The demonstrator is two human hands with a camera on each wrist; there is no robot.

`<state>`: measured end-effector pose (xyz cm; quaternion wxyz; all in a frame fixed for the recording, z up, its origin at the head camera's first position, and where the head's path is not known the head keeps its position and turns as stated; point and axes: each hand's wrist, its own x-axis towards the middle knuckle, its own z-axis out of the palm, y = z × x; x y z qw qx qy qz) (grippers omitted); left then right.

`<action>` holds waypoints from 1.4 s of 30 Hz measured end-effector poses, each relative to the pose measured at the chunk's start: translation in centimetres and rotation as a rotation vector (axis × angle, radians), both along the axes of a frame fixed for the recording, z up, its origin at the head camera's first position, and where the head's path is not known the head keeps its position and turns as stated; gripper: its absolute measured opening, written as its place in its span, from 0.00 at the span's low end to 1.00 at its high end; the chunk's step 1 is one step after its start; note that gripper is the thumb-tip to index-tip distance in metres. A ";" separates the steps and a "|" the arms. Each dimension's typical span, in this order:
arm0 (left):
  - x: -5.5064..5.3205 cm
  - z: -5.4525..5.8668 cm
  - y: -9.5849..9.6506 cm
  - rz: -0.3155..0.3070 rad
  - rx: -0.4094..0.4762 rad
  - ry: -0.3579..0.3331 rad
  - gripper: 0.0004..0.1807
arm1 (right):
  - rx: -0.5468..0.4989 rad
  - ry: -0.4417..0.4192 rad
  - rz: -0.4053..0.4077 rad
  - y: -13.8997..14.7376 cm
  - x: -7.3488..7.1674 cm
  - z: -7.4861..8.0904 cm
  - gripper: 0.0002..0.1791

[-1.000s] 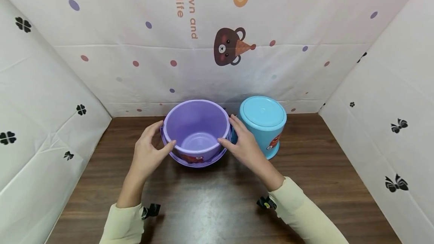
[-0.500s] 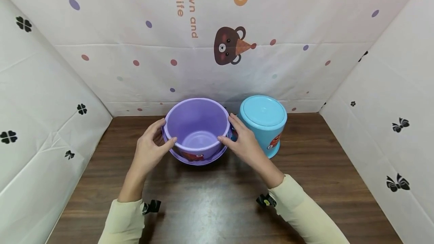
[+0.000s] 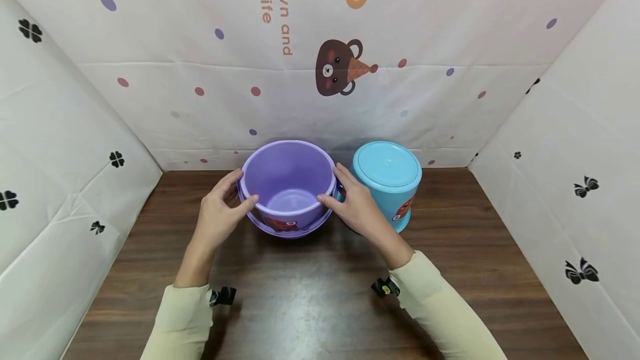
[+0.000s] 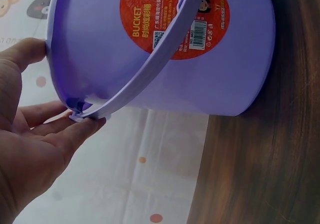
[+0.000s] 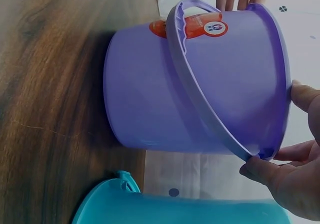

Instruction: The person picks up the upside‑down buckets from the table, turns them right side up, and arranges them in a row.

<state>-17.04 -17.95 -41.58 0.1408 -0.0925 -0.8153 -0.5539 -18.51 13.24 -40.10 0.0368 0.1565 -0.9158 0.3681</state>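
Holding the purple bucket point(image 3: 289, 188) at its rim, my left hand point(image 3: 220, 213) and right hand point(image 3: 354, 204) grip opposite sides, thumbs on the near edge. The bucket is upright at the brown table point(image 3: 300, 304), near the patterned back wall point(image 3: 200, 121); whether its base touches the wood I cannot tell. Its handle point(image 4: 159, 59) hangs across the front, over a red label point(image 4: 137, 17). An inverted blue bucket point(image 3: 387, 182) stands just to the right.

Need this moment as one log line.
left hand: grips purple bucket rim | right hand: grips same rim | blue bucket: upside down
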 end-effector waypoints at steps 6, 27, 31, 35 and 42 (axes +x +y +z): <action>-0.9 -0.1 -0.1 0.005 -0.011 -0.010 0.36 | -0.005 -0.003 -0.003 -0.3 -0.4 0.1 0.48; -3.3 -0.3 -0.5 -0.057 0.027 -0.060 0.37 | 0.001 -0.016 -0.002 -0.8 -2.2 0.2 0.48; -3.6 -0.5 -0.8 -0.064 0.050 -0.078 0.37 | 0.002 -0.024 0.000 -0.9 -2.4 0.2 0.48; -4.0 -0.6 -0.8 -0.054 0.052 -0.088 0.37 | -0.001 -0.042 -0.008 -1.1 -2.7 0.2 0.48; -4.5 -0.5 -0.6 -0.035 0.064 -0.084 0.36 | -0.005 -0.035 -0.016 -1.2 -3.3 0.3 0.48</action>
